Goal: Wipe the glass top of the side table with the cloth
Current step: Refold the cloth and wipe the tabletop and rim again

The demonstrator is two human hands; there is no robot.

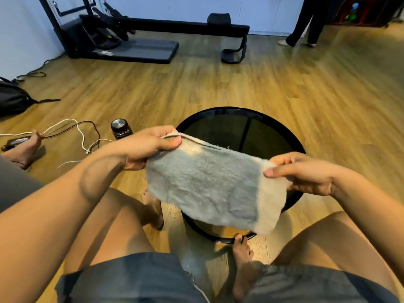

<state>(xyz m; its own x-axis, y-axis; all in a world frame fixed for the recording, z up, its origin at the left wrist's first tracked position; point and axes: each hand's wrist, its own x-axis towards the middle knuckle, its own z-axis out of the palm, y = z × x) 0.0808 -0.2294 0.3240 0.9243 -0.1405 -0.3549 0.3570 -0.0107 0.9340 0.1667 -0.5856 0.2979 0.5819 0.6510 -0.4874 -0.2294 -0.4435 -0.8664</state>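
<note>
A round side table [284,132] with a dark glass top and black rim stands on the wooden floor in front of my knees. I hold a pale grey-beige cloth [207,184] stretched out in the air above the table's near half. My left hand [150,145] pinches the cloth's far left corner. My right hand [306,173] grips its right edge. The cloth hides the near part of the glass; the far part shows, with a table leg visible through it.
A dark jar with a metal lid [121,129] stands on the floor left of the table. Cables [72,132] and a black bag [13,99] lie further left. Exercise equipment [140,38] stands at the back wall. Another person's legs [303,25] are at far right.
</note>
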